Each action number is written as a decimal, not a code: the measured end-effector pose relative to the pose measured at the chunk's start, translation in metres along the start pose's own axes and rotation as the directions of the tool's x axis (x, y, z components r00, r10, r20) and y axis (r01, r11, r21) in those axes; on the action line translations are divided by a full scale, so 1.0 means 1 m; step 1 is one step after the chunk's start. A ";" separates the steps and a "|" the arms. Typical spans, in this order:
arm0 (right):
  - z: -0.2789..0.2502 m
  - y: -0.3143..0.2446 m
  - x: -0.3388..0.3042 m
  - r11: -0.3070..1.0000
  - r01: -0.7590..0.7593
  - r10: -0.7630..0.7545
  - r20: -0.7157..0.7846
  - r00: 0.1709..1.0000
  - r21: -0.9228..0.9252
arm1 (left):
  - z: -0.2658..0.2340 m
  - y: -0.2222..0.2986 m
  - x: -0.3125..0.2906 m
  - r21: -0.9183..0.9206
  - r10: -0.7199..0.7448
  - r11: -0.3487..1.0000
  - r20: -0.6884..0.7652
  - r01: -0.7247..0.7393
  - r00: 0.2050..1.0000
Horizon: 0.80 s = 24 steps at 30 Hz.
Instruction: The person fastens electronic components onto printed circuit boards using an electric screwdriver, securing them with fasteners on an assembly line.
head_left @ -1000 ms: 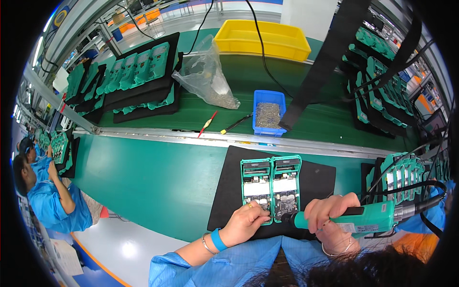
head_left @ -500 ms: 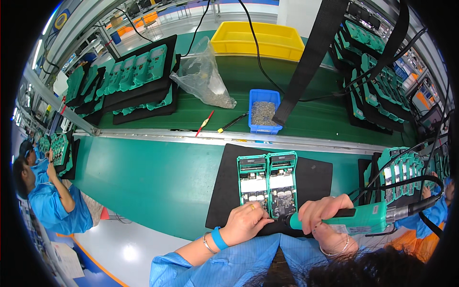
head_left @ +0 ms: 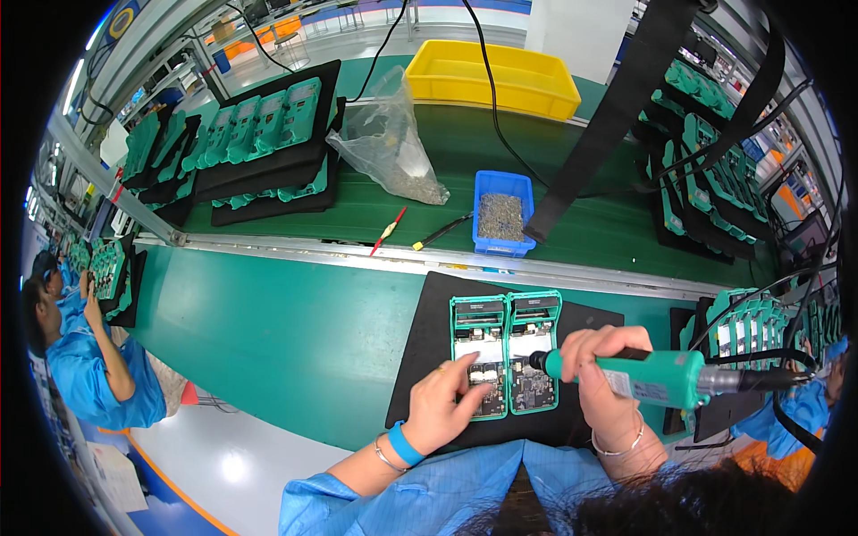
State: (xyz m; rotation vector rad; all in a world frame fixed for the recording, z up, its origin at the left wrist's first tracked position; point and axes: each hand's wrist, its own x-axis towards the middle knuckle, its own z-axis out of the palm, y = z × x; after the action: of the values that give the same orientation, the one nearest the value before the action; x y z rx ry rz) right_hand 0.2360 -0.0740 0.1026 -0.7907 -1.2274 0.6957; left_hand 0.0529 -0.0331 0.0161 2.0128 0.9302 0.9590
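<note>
Two teal plastic housings with circuit boards inside, the left one (head_left: 479,308) and the right one (head_left: 534,390), lie side by side on a black foam mat (head_left: 422,326). Over the lower part of the left housing is my left hand (head_left: 436,409), its thumb and index finger spread apart with nothing visible between them. My right hand (head_left: 601,393) grips a teal electric screwdriver (head_left: 666,379), held nearly level. The driver's dark tip points left, over the right housing near its white panel; whether it touches is unclear.
Behind the rail stand a blue bin (head_left: 502,247) of small screws, a clear plastic bag (head_left: 382,147), a yellow tray (head_left: 492,87) and two slim tools. Housings are stacked on foam at left (head_left: 259,134) and right (head_left: 715,170). A black strap (head_left: 608,125) hangs down. Co-workers sit left and right.
The screwdriver has moved up and away from the left fingers, to above the right housing. My left hand has shifted up onto the left housing and its pinched fingers have spread.
</note>
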 end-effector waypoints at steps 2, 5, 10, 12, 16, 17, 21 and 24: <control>0.000 0.012 0.004 0.999 0.004 -0.003 0.013 1.000 -0.034 | 0.000 -0.015 -0.003 0.013 -0.032 0.999 -0.115 0.034 0.993; 0.000 0.022 0.007 0.997 0.004 -0.001 0.035 0.999 -0.082 | -0.002 -0.028 -0.009 -0.098 -0.214 0.975 -0.171 0.200 0.962; 0.001 0.030 0.010 0.993 -0.008 0.016 0.070 0.997 -0.118 | 0.001 -0.039 -0.009 -0.259 -0.358 0.914 -0.153 0.312 0.921; 0.002 0.031 0.010 0.993 -0.064 0.067 0.035 0.997 -0.103 | -0.001 -0.035 -0.007 -0.256 -0.366 0.910 -0.122 0.326 0.923; 0.008 0.028 0.014 0.984 -0.080 0.082 0.009 0.997 -0.157 | -0.002 -0.035 -0.006 -0.240 -0.368 0.912 -0.122 0.332 0.922; 0.008 0.027 0.014 0.983 -0.083 0.088 0.021 0.996 -0.166 | -0.001 -0.035 -0.007 -0.248 -0.369 0.910 -0.119 0.332 0.922; 0.008 0.026 0.014 0.980 -0.104 0.112 0.038 0.993 -0.169 | -0.002 -0.034 -0.007 -0.242 -0.368 0.911 -0.108 0.335 0.923; 0.008 0.027 0.013 0.975 -0.109 0.120 0.044 0.992 -0.192 | -0.003 -0.034 -0.006 -0.236 -0.374 0.909 -0.103 0.343 0.922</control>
State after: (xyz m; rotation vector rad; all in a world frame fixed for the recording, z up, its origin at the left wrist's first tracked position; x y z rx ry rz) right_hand 0.2302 -0.0470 0.0887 -1.0116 -1.3198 0.7052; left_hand 0.0380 -0.0209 -0.0122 1.5363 1.1760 0.9600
